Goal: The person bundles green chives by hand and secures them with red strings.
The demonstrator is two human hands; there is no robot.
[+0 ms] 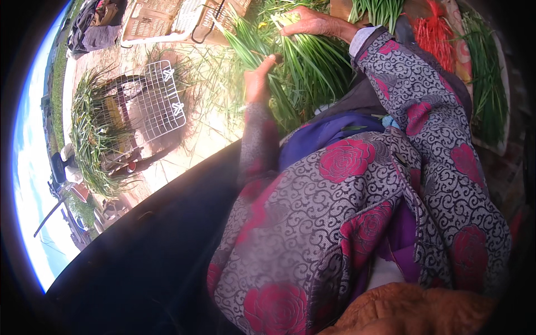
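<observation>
A loose heap of long, narrow green leaves, which look like garlic chives (321, 67), lies over my lap and in front of me. At the top, my right hand (312, 23) curls its fingers round the pale ends of a bunch. My left hand (258, 81) is lower and further left, its thumb pointing up and its fingers closed about the leaves at the heap's left side. Leaves hide part of the left fingers. Both forearms wear grey patterned sleeves with red flowers.
Beige plastic crates (162, 22) stand at the upper left. A white wire rack (162, 103) is beside a pile of cut greens (92, 128). Red plastic strings (434, 39) hang at the upper right, near more bundled greens (486, 78). Loose leaves litter the pale ground.
</observation>
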